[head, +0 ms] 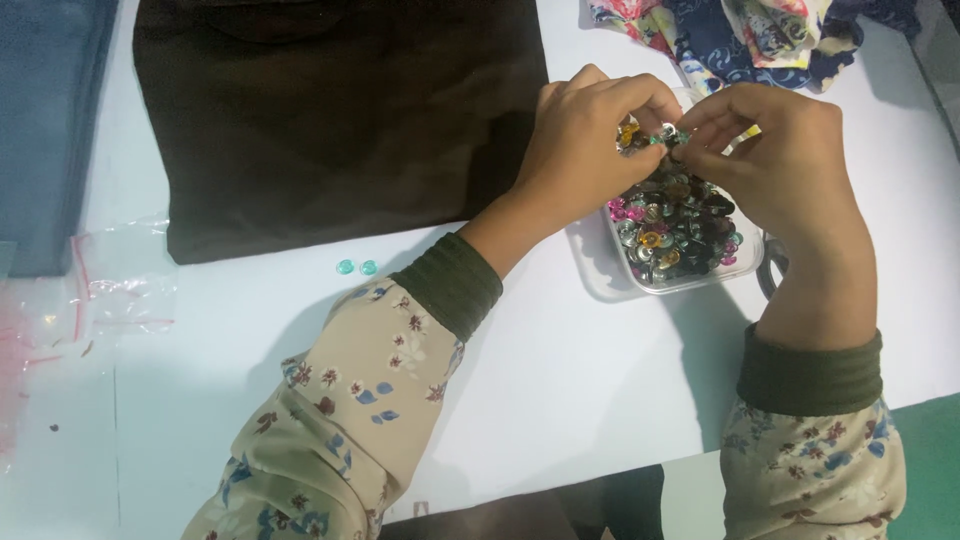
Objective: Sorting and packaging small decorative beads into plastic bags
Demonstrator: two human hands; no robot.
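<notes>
Both my hands meet over the clear tray (pixel 600 285) of coloured beads (pixel 675 225) near the bench's far right edge. My left hand (pixel 585 140) and right hand (pixel 775 150) each pinch, grip closed, one small greenish bead (pixel 668 135) between fingertips; I judge I am sorting, needing fine, steady pressure.

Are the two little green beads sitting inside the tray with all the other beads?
No, the two green beads lie on the white table, left of the clear tray and apart from it.
</notes>
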